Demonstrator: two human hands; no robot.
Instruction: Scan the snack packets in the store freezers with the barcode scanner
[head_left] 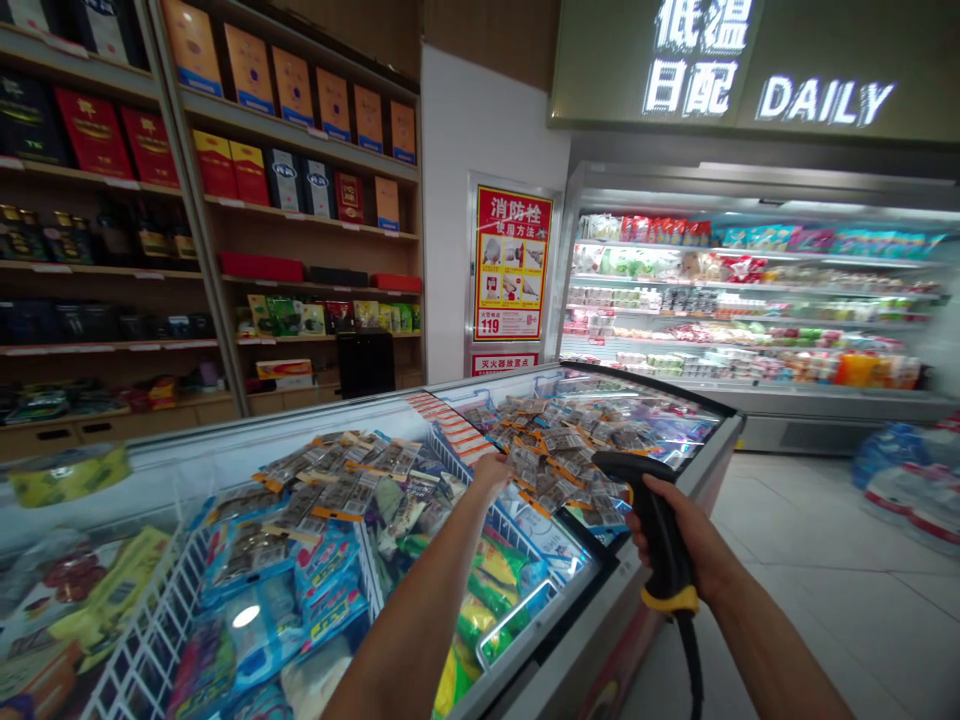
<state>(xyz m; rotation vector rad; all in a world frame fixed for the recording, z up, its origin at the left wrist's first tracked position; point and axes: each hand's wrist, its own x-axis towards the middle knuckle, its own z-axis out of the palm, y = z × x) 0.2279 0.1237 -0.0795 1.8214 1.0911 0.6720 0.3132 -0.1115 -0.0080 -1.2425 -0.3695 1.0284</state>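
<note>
Head view: gripping a black-and-yellow barcode scanner [664, 535] in the right hand [684, 525], with fingers clamped round its handle, kinda hanging by the near edge of the chest freezer [709, 467]. Holding the left hand [491, 472] out over that freezer, right next to a messy heap of brown-and-orange packets [555, 450]. Can't tell whether touching them, or whether with fingers apart or together. Also seeing a second packet pile [337, 485] at the freezer's left part, plus a refrigerated display case [825, 402] behind it.
</note>
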